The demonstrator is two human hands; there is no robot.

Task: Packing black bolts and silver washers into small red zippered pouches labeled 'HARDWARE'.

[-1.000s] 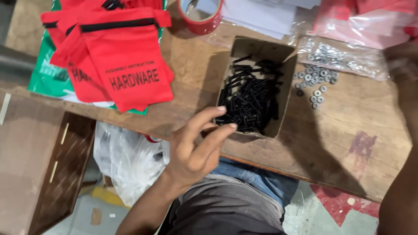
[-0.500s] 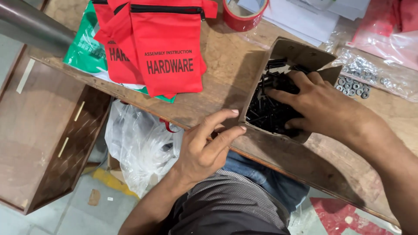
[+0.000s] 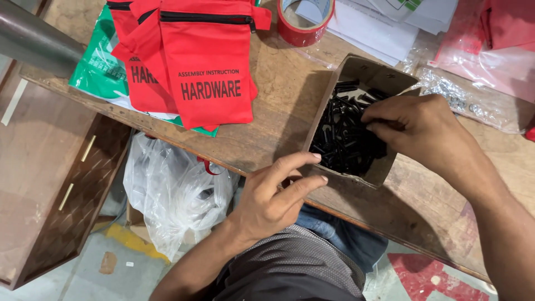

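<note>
An open cardboard box (image 3: 325, 106) lies on the wooden table (image 3: 278, 95), filled with several black screws (image 3: 343, 139). My right hand (image 3: 418, 131) reaches into it from the right, its fingertips pinched together down among the screws. My left hand (image 3: 278, 192) hovers at the table's near edge, just in front of the box's near left corner. Its fingers are stretched out and slightly cupped, and nothing shows in it. Its palm is turned away from the camera.
Red zip pouches (image 3: 209, 67) lie on a green bag (image 3: 97, 67) at the back left. A red tape roll (image 3: 304, 22), white papers (image 3: 379, 28) and a clear bag of silver washers (image 3: 462, 97) lie behind the box. A white plastic bag (image 3: 173, 189) and a brown cabinet (image 3: 50, 167) stand below.
My right hand came in from the right, went into the box, and has now drawn its fingers together on the screws. My left hand stayed at the table edge.
</note>
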